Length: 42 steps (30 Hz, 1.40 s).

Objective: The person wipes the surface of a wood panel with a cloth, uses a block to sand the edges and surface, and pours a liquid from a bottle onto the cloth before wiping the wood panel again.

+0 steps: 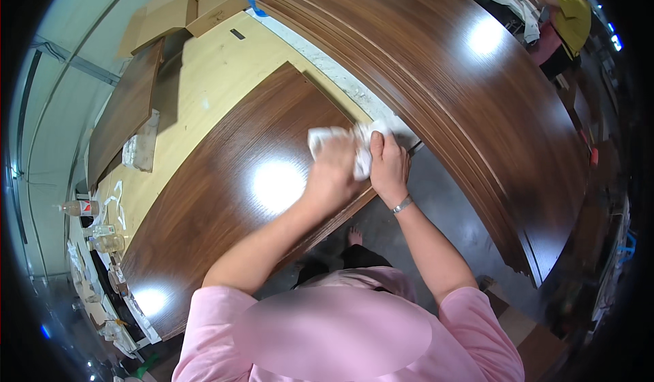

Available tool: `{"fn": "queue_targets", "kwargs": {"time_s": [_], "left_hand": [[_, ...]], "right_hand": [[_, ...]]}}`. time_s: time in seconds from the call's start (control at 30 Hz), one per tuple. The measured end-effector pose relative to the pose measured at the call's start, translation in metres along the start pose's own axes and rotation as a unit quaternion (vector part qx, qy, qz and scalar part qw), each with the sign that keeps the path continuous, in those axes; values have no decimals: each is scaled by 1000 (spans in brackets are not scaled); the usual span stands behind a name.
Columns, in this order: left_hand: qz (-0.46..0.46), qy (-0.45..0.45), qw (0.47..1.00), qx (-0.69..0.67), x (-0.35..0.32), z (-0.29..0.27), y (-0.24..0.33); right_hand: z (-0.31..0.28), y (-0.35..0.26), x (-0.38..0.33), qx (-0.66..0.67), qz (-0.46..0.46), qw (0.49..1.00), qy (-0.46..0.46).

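Both my left hand [332, 171] and right hand [388, 164] are clamped on a crumpled white rag [340, 136], pressed at the near edge of the glossy brown board [225, 198], centre of the frame. I judge this the wiping step; next calls for sweeping the rag along the smooth veneer. A stack [463, 89] of similar long curved-looking boards lies upper right.
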<state>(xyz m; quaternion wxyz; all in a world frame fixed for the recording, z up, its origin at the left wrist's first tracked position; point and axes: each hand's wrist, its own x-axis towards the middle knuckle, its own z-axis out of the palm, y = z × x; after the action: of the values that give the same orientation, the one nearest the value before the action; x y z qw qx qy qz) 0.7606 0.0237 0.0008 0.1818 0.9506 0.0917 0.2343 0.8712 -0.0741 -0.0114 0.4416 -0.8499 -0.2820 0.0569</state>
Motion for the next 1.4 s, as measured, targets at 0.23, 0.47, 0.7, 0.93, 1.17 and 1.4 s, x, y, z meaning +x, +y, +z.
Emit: {"fn": "queue_targets", "kwargs": {"time_s": [0.23, 0.47, 0.7, 0.93, 1.17, 1.4], "left_hand": [[-25, -4, 999, -31, -10, -27, -39], [-169, 38, 979, 107, 84, -17, -153], [-323, 105, 932, 124, -25, -93, -190], [-588, 178, 752, 240, -320, -261, -225], [-622, 232, 710, 237, -417, -275, -99], [-315, 166, 915, 191, -364, -174, 48]], "right_hand": [[0, -10, 0, -95, 25, 991, -89], [10, -12, -1, -161, -14, 984, -78], [0, -3, 2, -179, -57, 980, -74], [7, -4, 2, -190, -67, 976, -85], [12, 5, 4, -232, -86, 966, -74], [15, 68, 57, -103, -178, 973, -108]]}}
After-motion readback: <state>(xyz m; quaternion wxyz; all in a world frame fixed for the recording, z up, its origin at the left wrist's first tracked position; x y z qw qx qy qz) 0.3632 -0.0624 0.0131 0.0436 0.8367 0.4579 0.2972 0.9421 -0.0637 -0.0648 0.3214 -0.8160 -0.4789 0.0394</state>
